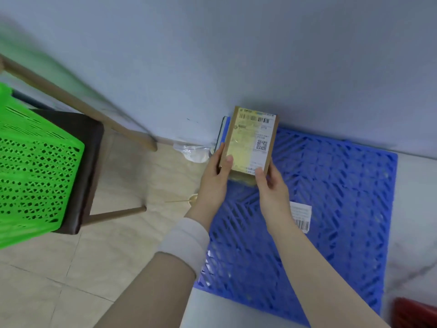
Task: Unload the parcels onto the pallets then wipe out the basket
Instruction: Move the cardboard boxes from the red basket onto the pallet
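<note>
- A small cardboard parcel (250,143) is held in both hands above the far left corner of a blue plastic pallet (331,197), close to the grey wall (236,55).
- The parcel's top face carries a printed label with a barcode along its far edge and a square code on the right side.
- The left hand (215,181) grips the near left edge of the parcel; the thumb lies on the top face and the fingers curl under the side.
- The right hand (272,188) grips the near right corner; the thumb presses on the label and the fingers wrap beneath.
- Whether the parcel rests on the pallet or hangs clear of it cannot be told.
- A loose white barcode label (301,216) lies on the pallet grid, just right of the right wrist.
- A green perforated basket (35,174) sits on a dark-seated chair (87,166) at the far left of the scene, well apart from the pallet.
- A crumpled clear plastic bag (194,152) lies on the tiled floor (71,268) against the wall, just left of the parcel.
- A red object (413,313) shows at the near right corner; its kind cannot be told.
</note>
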`<action>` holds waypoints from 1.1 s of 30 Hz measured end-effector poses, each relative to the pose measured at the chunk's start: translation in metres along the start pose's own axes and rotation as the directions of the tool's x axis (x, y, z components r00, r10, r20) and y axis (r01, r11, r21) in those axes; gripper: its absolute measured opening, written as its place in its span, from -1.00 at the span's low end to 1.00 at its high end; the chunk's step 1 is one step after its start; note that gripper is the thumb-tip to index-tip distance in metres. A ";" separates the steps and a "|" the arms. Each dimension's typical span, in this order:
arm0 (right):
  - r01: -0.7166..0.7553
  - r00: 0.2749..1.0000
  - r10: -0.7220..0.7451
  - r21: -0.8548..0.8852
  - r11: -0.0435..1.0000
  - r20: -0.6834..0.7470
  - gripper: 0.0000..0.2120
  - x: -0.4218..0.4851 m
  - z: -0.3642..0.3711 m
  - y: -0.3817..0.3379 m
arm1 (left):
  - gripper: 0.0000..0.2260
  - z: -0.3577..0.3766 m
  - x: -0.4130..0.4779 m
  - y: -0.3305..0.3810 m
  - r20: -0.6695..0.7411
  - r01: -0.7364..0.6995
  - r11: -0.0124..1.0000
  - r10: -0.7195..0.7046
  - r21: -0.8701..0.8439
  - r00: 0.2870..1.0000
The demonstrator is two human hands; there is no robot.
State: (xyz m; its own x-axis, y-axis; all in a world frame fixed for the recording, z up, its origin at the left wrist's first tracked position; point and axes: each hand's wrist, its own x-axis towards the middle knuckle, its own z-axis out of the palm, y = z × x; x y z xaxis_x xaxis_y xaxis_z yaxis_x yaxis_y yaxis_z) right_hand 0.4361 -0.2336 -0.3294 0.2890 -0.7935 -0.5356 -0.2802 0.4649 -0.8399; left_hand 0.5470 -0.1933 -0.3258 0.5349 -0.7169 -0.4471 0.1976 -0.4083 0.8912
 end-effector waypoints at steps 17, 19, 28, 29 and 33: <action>-0.010 1.000 0.009 -0.273 0.962 -0.008 -0.38 -0.013 -0.018 -0.045 | -0.53 0.015 -0.015 0.052 -0.100 -0.027 0.858 0.092 0.513 0.991; 0.055 0.998 -0.060 -0.412 0.910 0.001 -0.40 -0.048 -0.033 -0.060 | -0.57 0.018 -0.046 0.068 -0.048 -0.063 0.751 0.125 0.657 0.991; 0.093 0.985 -0.173 -0.886 0.455 0.015 -0.44 -0.232 -0.148 -0.095 | -0.60 0.069 -0.225 0.115 0.219 -0.250 0.470 0.121 0.847 0.968; 0.091 0.982 -0.189 -0.894 0.439 0.007 -0.44 -0.246 -0.163 -0.095 | -0.61 0.078 -0.241 0.117 0.237 -0.276 0.443 0.143 0.853 0.961; 0.121 0.964 -0.266 -0.929 0.349 0.026 -0.45 -0.287 -0.220 -0.087 | -0.61 0.119 -0.295 0.114 0.325 -0.371 0.266 0.203 0.890 0.924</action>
State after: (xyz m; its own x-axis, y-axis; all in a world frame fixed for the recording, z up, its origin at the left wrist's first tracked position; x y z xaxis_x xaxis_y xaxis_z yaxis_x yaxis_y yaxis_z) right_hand 0.1762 -0.1331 -0.0831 0.3766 -0.8783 -0.2947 -0.9133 -0.2988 -0.2767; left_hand 0.3136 -0.0960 -0.1012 0.2677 -0.9286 -0.2569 -0.8766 -0.3454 0.3349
